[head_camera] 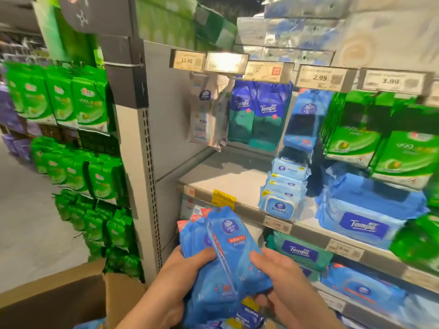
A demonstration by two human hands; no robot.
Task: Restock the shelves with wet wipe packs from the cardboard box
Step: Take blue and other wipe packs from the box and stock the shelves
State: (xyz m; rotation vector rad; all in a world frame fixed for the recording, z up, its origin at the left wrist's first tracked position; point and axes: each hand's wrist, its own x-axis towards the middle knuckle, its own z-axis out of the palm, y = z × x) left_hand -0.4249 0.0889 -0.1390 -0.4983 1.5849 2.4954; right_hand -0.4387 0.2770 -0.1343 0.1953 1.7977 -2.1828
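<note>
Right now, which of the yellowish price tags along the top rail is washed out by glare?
The second price tag from the left; it glows blank white, while its neighbours show printed prices.

bright overhead light, motion blur, warped edges

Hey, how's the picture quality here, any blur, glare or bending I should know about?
Head view: motion blur smears the green packs at right and the stock above; glare whites out one price tag, while the 2.99 tag stays readable; wide-angle bending tilts the shelf post; the blue wipe packs held in the left hand and right hand are fairly sharp.
</note>
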